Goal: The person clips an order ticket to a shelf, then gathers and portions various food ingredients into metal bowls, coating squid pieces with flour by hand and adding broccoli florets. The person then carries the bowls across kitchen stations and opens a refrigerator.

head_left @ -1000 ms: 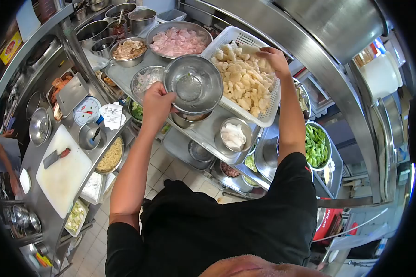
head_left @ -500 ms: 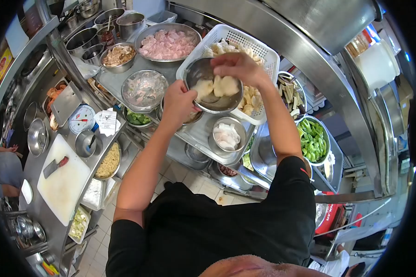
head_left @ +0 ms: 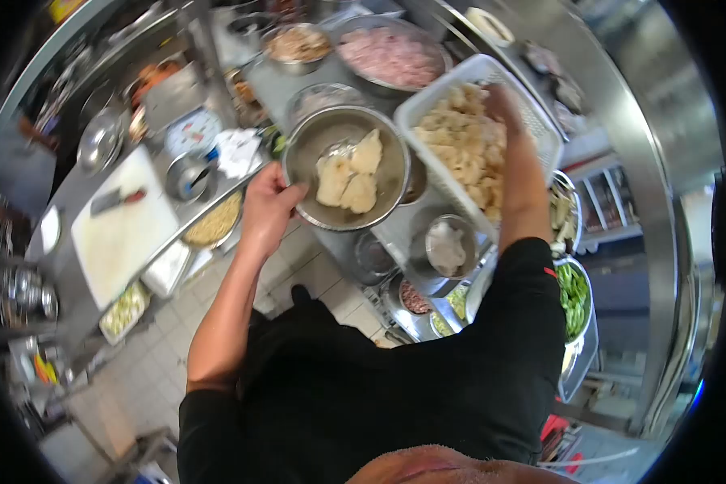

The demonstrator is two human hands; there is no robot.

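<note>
Steel bowl (head_left: 305,165): you hold it just left of the white basket (head_left: 550,147), its opening facing up; whether its underside touches anything is hidden. Your left hand (head_left: 268,203) grasps its near-left rim, thumb uppermost — a one-sided hold. Your right hand (head_left: 503,111) is at the basket, over the loose pale pieces (head_left: 458,145), and blurred; whether it has closed on any, I cannot tell. The step in hand appears to be gathering pieces for the bowl. The next move, in my judgement, calls for a firm pinch, clearance over the basket's rim and a level bowl. Inside the bowl, a few pale yellow portions (head_left: 359,195) lie bunched together — uneven in outline, with bare metal around them. Further out, a pan of pink pieces (head_left: 395,55) stands beyond, and a small bowl with white contents (head_left: 447,247) sits near the basket's lower end
</note>
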